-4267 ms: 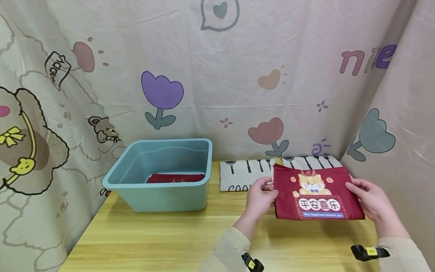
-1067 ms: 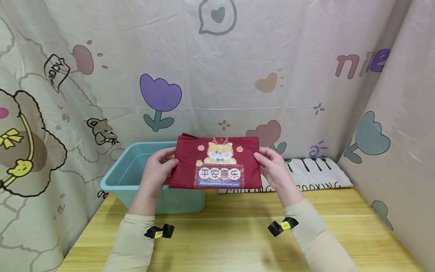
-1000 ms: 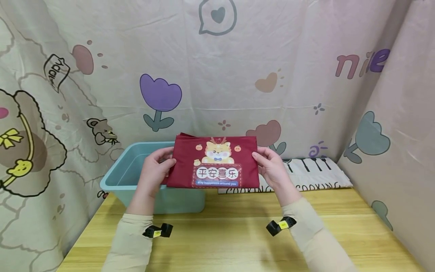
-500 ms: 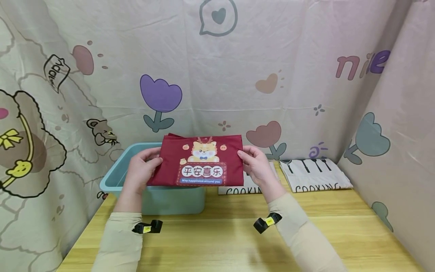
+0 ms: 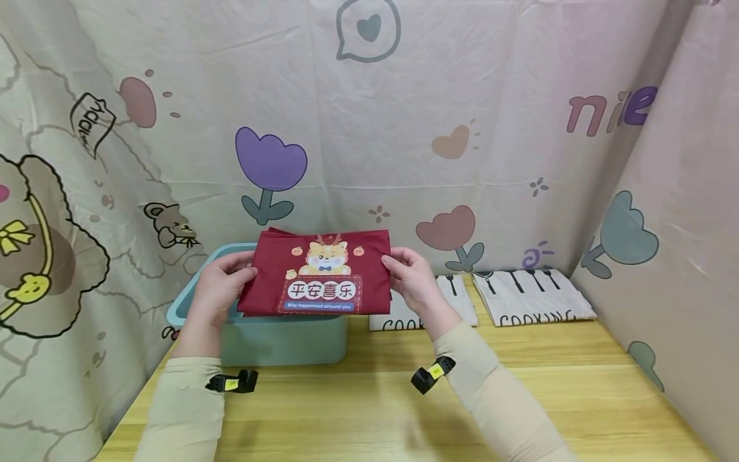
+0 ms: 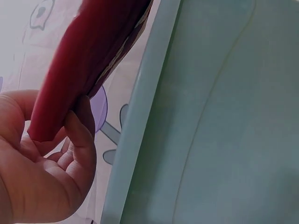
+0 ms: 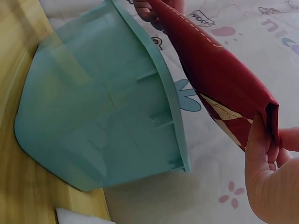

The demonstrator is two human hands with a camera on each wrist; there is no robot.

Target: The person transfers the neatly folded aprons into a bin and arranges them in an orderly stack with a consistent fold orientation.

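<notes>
A folded dark red cloth (image 5: 317,273) with a cartoon animal, Chinese characters and small English lettering on its front is held up above the teal plastic bin (image 5: 288,343). My left hand (image 5: 222,285) pinches its left edge, thumb in front. At the right edge my right hand (image 5: 412,282) grips it the same way. In the left wrist view the cloth (image 6: 79,60) is seen edge-on between thumb and fingers, beside the bin's rim. The right wrist view shows the cloth's layered folds, with a patterned lining, over the rim. The bin's inside is mostly hidden by the cloth.
Two folded white cloths printed with utensils and "COOKING" lie at the back right of the wooden table (image 5: 346,410): a nearer-left cloth (image 5: 404,314), partly covered by my right hand, and a right-hand cloth (image 5: 534,298). A patterned curtain (image 5: 369,128) hangs behind.
Both hands have carried the red cloth from the right, above the white cloths, leftward to over the bin. In the last second it has kept moving left. The right-hand white cloths are uncovered.
</notes>
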